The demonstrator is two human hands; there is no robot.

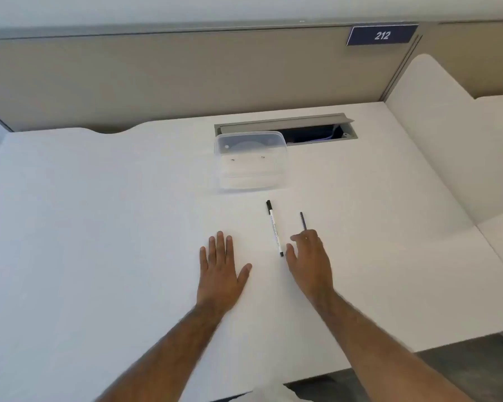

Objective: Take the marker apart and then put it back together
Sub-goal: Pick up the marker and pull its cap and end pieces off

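A white marker (274, 227) with a black cap at its far end and a black tip end near me lies on the white desk (99, 227). To its right lies a thin dark rod (303, 221), its near end hidden under my right hand (310, 256). That hand hovers with fingers apart, just right of the marker's near end, holding nothing that I can see. My left hand (222, 266) rests flat on the desk, fingers spread, a short way left of the marker.
A clear plastic container (250, 161) stands just beyond the marker. Behind it is an open cable slot (311, 132) in the desk. A beige partition with a "212" sign (381, 35) closes the back; a white side divider (436, 140) stands at right.
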